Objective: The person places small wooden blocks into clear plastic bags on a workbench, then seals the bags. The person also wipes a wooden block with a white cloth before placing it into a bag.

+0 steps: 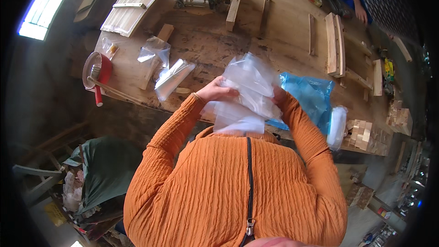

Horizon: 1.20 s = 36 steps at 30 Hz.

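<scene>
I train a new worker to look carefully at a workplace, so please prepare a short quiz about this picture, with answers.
1. True or false: the left hand is holding clear plastic.

2. Multiple choice: what colour is the plastic bag that lies on the table, to the right of the held plastic?
A) green
B) blue
C) orange

3. Fill in the missing word: the red container with a handle is near the ____ end of the table, as the person sees it.

Key:
1. True.
2. B.
3. left.
</scene>
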{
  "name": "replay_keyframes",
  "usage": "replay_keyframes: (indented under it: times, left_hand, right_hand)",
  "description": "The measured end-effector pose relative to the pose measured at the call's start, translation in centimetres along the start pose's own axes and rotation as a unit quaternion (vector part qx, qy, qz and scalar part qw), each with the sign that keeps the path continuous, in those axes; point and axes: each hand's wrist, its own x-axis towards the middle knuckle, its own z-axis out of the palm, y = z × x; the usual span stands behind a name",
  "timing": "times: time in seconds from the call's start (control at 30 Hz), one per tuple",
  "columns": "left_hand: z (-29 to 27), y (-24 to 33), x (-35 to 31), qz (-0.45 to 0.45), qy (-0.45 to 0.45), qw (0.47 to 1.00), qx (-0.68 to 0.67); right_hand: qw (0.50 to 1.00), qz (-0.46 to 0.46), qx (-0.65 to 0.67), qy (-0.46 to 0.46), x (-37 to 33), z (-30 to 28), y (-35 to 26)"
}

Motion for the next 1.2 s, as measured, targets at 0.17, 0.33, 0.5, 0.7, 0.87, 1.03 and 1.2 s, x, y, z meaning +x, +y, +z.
replay_keyframes:
  times: [0.17,0.33,0.5,0.7,0.87,1.03,1.2]
  left_hand:
    - [0.1,1.2,0.2,0.043,-0.060,0.997,0.021]
    - [2.3,3.1,-0.1,0.028,-0.001,0.996,-0.090]
    - [3.9,2.9,-0.9,-0.012,0.057,0.954,-0.295]
    - [4.0,0.2,1.5,0.148,0.017,0.950,-0.273]
    - [3.7,0.1,2.0,0.217,-0.022,0.954,-0.204]
    - [5.0,-0.4,3.6,0.136,0.303,0.936,-0.115]
    - [4.5,-1.5,6.1,0.239,0.408,0.870,-0.143]
  right_hand:
    - [0.994,0.047,0.028,-0.094,0.2,2.0,-2.9]
    - [0.974,-0.008,-0.228,0.013,-1.0,2.3,-5.1]
    - [0.959,-0.129,-0.223,0.120,-1.0,1.0,-4.3]
    - [0.984,-0.081,0.136,0.079,0.6,1.8,-3.5]
    - [0.966,-0.133,0.120,0.187,3.0,1.6,-3.1]
    - [0.852,-0.240,-0.262,0.384,5.9,2.5,-1.1]
    - [0.671,-0.320,-0.472,0.475,8.7,6.1,-0.2]
